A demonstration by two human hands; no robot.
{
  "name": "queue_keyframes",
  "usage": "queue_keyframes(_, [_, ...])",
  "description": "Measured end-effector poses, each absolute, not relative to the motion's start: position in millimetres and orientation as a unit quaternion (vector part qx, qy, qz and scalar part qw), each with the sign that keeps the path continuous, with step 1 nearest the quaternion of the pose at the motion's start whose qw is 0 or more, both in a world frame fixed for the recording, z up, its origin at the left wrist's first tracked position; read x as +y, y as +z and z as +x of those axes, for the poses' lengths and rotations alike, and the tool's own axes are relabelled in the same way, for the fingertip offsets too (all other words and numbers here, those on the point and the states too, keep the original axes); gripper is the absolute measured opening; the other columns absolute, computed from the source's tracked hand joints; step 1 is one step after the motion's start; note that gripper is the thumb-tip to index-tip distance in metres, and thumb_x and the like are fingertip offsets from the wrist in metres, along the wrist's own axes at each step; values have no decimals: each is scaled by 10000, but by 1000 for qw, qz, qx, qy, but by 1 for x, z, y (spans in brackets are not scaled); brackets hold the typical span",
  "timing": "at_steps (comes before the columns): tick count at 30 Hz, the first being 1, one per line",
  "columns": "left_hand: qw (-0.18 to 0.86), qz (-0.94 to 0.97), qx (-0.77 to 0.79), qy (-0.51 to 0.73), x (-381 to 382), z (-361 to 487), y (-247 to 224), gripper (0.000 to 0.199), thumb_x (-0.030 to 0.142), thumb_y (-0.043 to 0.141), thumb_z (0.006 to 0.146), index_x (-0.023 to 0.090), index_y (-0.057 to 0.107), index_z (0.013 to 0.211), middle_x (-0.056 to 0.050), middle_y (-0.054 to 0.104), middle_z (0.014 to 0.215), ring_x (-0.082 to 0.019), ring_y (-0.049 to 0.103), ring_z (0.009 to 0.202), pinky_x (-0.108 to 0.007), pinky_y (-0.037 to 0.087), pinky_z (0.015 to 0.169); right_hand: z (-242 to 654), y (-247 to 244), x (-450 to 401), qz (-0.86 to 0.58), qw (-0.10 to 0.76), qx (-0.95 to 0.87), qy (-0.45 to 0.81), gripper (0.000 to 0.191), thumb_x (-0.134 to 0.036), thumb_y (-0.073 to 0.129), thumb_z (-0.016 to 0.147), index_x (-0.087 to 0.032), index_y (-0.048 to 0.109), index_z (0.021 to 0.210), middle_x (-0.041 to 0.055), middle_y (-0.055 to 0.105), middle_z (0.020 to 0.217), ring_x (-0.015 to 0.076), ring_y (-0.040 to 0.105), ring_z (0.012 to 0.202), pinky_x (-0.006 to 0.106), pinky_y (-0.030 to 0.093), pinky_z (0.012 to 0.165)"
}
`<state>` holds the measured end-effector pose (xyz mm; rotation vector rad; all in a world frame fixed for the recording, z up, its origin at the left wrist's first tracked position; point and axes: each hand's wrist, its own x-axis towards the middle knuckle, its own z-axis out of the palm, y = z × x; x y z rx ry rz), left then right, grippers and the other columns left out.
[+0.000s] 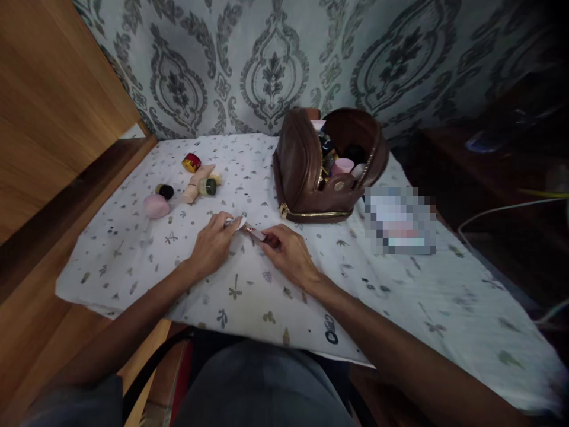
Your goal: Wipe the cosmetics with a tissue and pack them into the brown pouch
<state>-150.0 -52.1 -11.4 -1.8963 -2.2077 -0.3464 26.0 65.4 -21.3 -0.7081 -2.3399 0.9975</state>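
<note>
In the middle of the cloth-covered table, my left hand [214,242] is closed in a pinch on a small white pad [242,222], cotton or tissue by its look. My right hand [290,252] grips one end of a slim, light-coloured cosmetic tube [254,232] with reddish marks. The tube's other end meets the white pad; whether my left fingers also hold it is hidden. Just beyond my right hand stands an unzipped brown leather cosmetic bag [297,163], with a pink-lidded container [342,166] and several dark items inside.
Left of the bag lie a pink makeup sponge [157,206], a dark-capped jar [165,191], a beige tube [190,193], a green-capped small jar [207,187] and a red and gold jar [191,162]. A blurred-out flat object [400,222] lies at right. A patterned curtain [273,71] hangs behind.
</note>
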Motion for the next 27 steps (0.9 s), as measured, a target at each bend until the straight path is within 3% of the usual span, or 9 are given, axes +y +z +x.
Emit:
queue_keyframes(3, [83, -642, -750, -136, -49, -154, -13, 426, 131, 329, 967, 256, 514, 1330, -64, 544, 1169, -212, 520, 1049, -299, 498, 767, 28, -23, 64, -231, 266, -860, 368, 287, -144, 613, 849, -207, 673, 1122, 22, 641, 847, 164, 589, 743, 278, 461, 708])
queue_keyframes(5, [75, -644, -747, -143, -46, -155, -14, 417, 142, 326, 971, 251, 519, 1325, -62, 543, 1174, -209, 523, 1040, -299, 492, 770, 29, -23, 64, -211, 269, -869, 359, 288, -176, 577, 893, -220, 668, 1163, 36, 644, 879, 178, 596, 784, 292, 469, 739])
queue_keyframes(11, [73, -648, -736, -185, -42, -158, -17, 392, 131, 353, 963, 239, 551, 1283, -63, 556, 1133, -200, 535, 1027, -301, 487, 815, 29, -24, 64, -220, 241, -887, 327, 270, -183, 555, 916, -174, 690, 1149, 53, 623, 864, 182, 578, 765, 302, 466, 733])
queue_keyframes(18, [75, -646, -748, -134, -38, -155, -14, 422, 115, 359, 955, 254, 515, 1321, -52, 554, 1168, -194, 530, 1056, -281, 493, 768, 27, -22, 62, -249, 210, -902, 283, 247, -154, 636, 859, -179, 712, 1092, 46, 575, 870, 182, 553, 778, 298, 458, 748])
queue_keyframes(27, [138, -645, -750, -51, -41, -129, -8, 510, 41, 368, 903, 146, 470, 1392, -146, 549, 1219, -263, 503, 1098, -342, 555, 758, 26, -19, 65, -274, 214, -885, 311, 148, -179, 618, 870, -174, 718, 980, 39, 558, 850, 180, 553, 780, 295, 443, 747])
